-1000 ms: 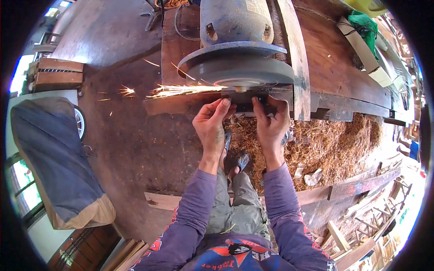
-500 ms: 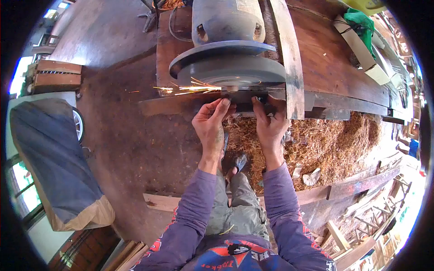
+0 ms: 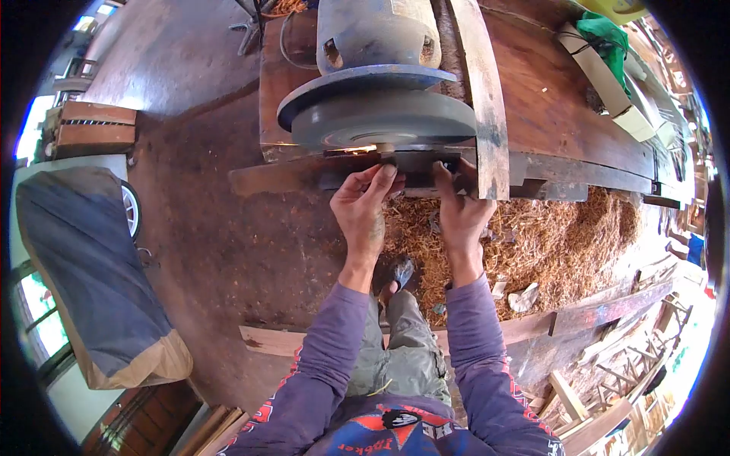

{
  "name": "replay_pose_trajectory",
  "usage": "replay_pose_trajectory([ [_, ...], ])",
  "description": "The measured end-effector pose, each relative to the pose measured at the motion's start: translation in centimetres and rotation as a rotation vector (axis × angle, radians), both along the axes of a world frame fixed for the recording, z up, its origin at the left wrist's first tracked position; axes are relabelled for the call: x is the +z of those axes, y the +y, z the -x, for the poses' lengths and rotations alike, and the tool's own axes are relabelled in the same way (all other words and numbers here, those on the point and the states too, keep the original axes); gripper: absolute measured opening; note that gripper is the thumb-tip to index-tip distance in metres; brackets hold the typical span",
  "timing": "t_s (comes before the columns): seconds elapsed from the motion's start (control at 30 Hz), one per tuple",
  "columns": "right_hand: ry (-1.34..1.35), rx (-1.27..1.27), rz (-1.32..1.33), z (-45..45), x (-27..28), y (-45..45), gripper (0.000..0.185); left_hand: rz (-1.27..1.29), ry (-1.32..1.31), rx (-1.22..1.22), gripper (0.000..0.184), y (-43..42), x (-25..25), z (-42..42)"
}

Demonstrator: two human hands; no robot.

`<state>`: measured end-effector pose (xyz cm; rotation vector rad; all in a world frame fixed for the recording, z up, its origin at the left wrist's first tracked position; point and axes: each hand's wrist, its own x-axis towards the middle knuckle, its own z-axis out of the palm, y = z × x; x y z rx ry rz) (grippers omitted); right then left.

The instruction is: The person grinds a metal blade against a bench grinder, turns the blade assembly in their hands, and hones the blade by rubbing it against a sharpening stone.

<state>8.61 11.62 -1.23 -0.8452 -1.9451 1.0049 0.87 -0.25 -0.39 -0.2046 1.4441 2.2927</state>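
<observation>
A grey grinding wheel (image 3: 395, 118) with a blue guard disc (image 3: 365, 78) behind it sits on a motor (image 3: 379, 38) at the top centre. Against the wheel's lower front edge lies a flat dark metal blade (image 3: 420, 161). My left hand (image 3: 359, 214) is closed, pinching the blade's left part between thumb and fingers. On the right part, my right hand (image 3: 462, 216) is closed too, thumb on the near face and fingers partly hidden behind. A short orange glow of sparks (image 3: 360, 150) shows left of the wheel's hub.
An upright wooden board (image 3: 488, 99) stands right of the wheel on the wooden bench (image 3: 547, 99). Wood shavings (image 3: 555, 235) are heaped below. A covered object (image 3: 91, 266) stands at left, and a plank (image 3: 517, 328) crosses the floor.
Both my hands and the blade have shifted slightly right along the wheel. The long spray of sparks to the left has shrunk to a short glow.
</observation>
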Motion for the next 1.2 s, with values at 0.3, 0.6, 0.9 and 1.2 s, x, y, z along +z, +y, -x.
replay_pose_trajectory([
  [0.3,-0.049,0.002,0.052,1.4,0.8,-2.6,0.034,0.032,-0.023,0.064,0.014,-1.9,0.4,1.2],
  [0.6,-0.029,0.004,-0.038,3.6,0.9,-4.8,0.037,-0.007,0.017,0.073,0.014,-4.7,-0.2,3.0],
  [0.9,-0.092,-0.040,0.039,2.8,1.0,-4.0,0.035,0.005,-0.005,0.046,0.014,-3.7,-0.2,2.5],
  [1.2,-0.051,-0.039,0.086,2.2,0.6,-3.1,0.036,0.003,0.001,0.038,0.018,-2.7,0.1,1.9],
])
